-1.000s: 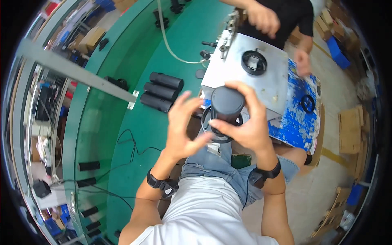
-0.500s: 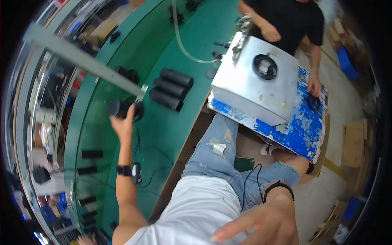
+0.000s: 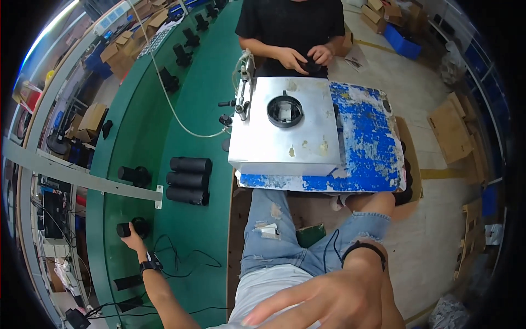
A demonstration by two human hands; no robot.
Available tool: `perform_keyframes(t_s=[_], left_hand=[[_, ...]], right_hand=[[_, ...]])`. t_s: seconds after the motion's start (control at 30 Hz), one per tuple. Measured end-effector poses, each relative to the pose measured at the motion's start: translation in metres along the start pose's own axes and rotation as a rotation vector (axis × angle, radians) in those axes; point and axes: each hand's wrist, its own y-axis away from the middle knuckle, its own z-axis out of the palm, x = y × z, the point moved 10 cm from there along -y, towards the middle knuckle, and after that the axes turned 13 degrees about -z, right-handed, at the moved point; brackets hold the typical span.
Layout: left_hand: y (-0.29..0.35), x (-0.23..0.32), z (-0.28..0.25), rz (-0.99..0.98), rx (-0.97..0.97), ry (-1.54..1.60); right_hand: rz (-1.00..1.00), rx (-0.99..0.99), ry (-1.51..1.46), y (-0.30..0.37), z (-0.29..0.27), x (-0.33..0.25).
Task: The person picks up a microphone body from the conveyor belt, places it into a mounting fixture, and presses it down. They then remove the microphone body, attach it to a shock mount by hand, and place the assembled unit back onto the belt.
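Observation:
On the green conveyor belt (image 3: 213,230) at my left, my left hand (image 3: 132,239) has its fingers and thumb closed round a black cylindrical part (image 3: 125,229) with a wider round end. The part lies at the belt's left side wall. My right hand (image 3: 323,299) hovers close over my lap, fingers stretched, holding nothing. In front of me stands a metal box fixture (image 3: 312,143) on a worn blue board (image 3: 367,137). A black ring (image 3: 285,111) is set in its top, and a small clamp (image 3: 244,90) is mounted along its left edge.
Three black cylinders (image 3: 189,180) lie side by side on the belt. Another flanged black part (image 3: 134,175) sits just beyond my left hand. A grey metal bar (image 3: 87,176) crosses above the belt's side. Across the box, a person (image 3: 290,33) handles a small black piece.
My view has turned, so the box now appears upright ahead. My left hand remains on the black part. The other person's hands, apart before, have come together on a small black piece.

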Motion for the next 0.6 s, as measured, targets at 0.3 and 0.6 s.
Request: perform_keyframes(t_s=[0.3,0.6], left_hand=[[-0.01,0.017,-0.008,0.171,0.071,-0.045],[0.24,0.208,-0.05,0.755,-0.536,0.069]], right_hand=[[-0.285,-0.201,0.485,0.002,0.005,-0.02],[-0.393,-0.009,0.388,0.009,-0.007,-0.015]])
